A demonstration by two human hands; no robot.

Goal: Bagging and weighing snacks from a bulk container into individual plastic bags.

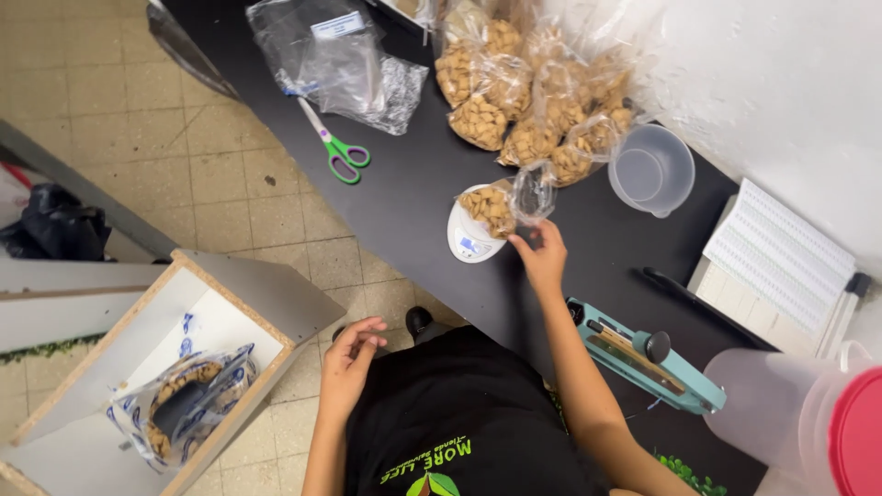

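The right hand [544, 259] reaches over the black bench [432, 174], its fingertips pinched on the open top of a small clear plastic bag of tan cereal squares [501, 204]. That bag sits on a small white digital kitchen scale [470, 237], which stands near the bench's front edge, about midway along it. The left hand [350, 366] hangs off the bench over the tiled floor, holding nothing, fingers loosely curled and slightly apart.

Behind the scale, toward the wall edge, lies a heap of filled clear bags of the same cereal [537, 101]. A clear plastic measuring cup [650, 169] stands just beside that heap. Green-handled scissors [335, 147] lie near the bench's far end, next to empty clear bags [335, 60]. A teal heat sealer [643, 356] rests close to the right forearm. On the floor, an open wooden box [175, 358] holds a large opened bag of cereal [184, 404].
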